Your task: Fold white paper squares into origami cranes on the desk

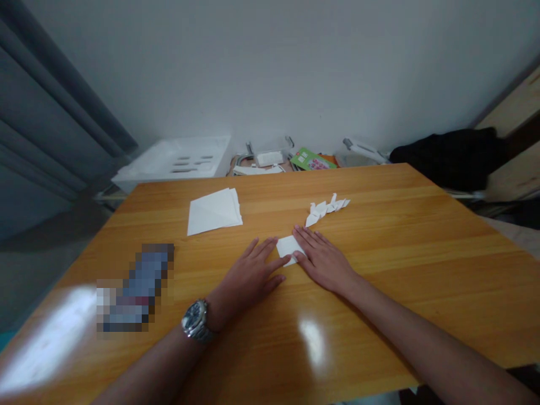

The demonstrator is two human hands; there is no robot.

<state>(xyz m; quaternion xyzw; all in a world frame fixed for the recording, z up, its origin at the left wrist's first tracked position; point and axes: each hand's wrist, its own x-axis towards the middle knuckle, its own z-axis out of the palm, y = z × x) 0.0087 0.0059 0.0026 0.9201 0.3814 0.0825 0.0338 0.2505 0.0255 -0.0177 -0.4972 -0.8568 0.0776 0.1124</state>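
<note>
1. White, small folded-paper piece (288, 250) lies just below the frame's centre.
2. Flat right hand (325, 261), grasping nothing, covers its right edge.
3. Left hand (252, 271), unclenched, fingers spread, touches its left side.
4. White folded-paper figures (322, 208) sit right of centre.

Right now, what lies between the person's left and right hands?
In the head view, a small white paper lies on the wooden table between the left hand and right hand; both overlap its edges.

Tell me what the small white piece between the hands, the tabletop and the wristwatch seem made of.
White piece: likely paper, matte; thin, flat, straight edges.
Tabletop: wood or wood-look laminate, glossy; grain lines, bright reflections.
Wristwatch: probably metal, polished; silvery, shiny band.
</note>
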